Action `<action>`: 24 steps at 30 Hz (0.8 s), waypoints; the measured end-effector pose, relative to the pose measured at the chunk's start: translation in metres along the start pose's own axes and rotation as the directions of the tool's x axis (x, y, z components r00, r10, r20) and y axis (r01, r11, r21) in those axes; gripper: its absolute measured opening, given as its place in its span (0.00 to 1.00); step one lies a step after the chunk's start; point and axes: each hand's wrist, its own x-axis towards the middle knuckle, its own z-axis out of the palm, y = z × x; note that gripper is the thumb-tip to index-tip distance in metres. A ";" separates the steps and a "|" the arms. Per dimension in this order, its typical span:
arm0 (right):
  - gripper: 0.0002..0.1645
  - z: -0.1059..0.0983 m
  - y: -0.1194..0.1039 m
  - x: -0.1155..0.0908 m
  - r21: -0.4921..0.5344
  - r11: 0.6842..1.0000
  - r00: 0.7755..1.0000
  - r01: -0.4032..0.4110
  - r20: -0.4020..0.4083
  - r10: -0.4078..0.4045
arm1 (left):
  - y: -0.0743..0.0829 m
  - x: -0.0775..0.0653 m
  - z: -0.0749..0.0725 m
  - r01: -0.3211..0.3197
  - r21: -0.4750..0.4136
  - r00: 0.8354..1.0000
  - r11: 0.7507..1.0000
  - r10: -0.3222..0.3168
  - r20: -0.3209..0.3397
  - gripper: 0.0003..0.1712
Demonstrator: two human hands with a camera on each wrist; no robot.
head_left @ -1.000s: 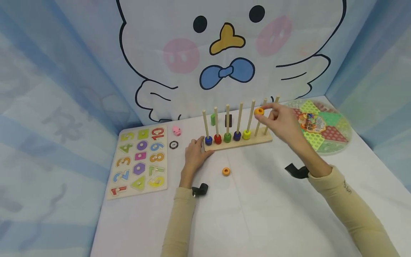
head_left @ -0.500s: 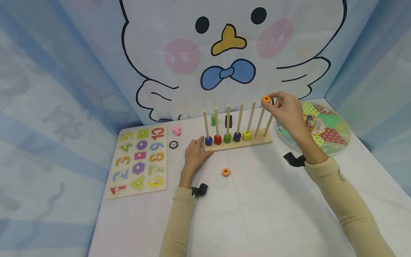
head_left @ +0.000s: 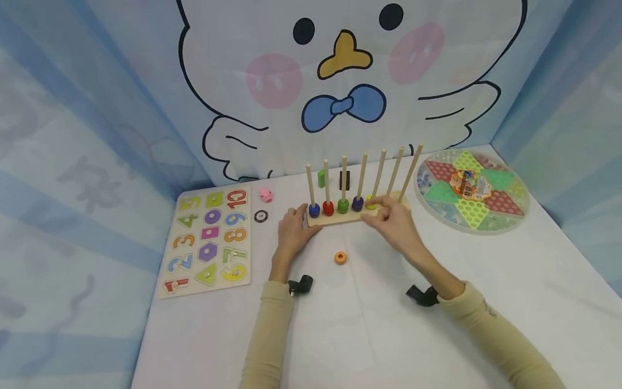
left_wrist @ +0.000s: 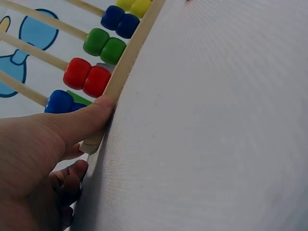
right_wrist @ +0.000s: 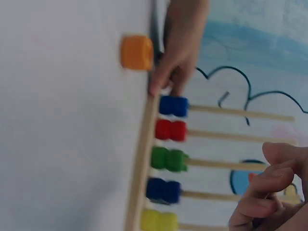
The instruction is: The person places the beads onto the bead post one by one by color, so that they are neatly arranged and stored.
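A wooden peg stand (head_left: pixel 350 216) has upright rods, and pairs of beads sit low on several of them. In the left wrist view I see blue beads (left_wrist: pixel 59 101), red beads (left_wrist: pixel 96 81), green beads (left_wrist: pixel 113 50), dark blue beads (left_wrist: pixel 127 25) and yellow beads (left_wrist: pixel 140 7). My left hand (head_left: pixel 292 232) grips the stand's left end, thumb along the front edge. My right hand (head_left: pixel 396 227) hovers before the yellow beads, fingers loosely curled around nothing. It hides the foot of the sixth rod. One loose orange bead (head_left: pixel 340 257) lies on the table in front.
A number puzzle board (head_left: pixel 206 243) lies at the left, beside a pink pig figure (head_left: pixel 265 194) and a round black-and-white chip (head_left: pixel 261 216). Behind the stand are a green block (head_left: pixel 321 178) and a dark block (head_left: pixel 344 180). A round checkers board (head_left: pixel 471 192) lies at the right.
My right hand raised an orange bead to the top of the sixth rod, then came down and left without it. That bead is out of sight now. My left hand stayed put.
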 end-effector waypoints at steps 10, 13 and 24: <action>0.22 0.064 0.028 -0.021 -0.117 0.981 0.918 -0.154 0.349 0.186 | 0.003 0.002 -0.002 -0.006 -0.001 1.000 1.000 0.006 0.004 0.46; 0.21 0.068 0.031 -0.022 -0.159 0.978 0.915 -0.132 0.361 0.182 | 0.004 0.002 -0.003 -0.008 0.000 1.000 1.000 0.008 0.002 0.46; 0.22 0.026 0.003 -0.006 -0.245 0.970 0.985 0.014 0.172 0.029 | 0.001 0.000 -0.002 0.002 -0.003 1.000 1.000 -0.002 -0.003 0.45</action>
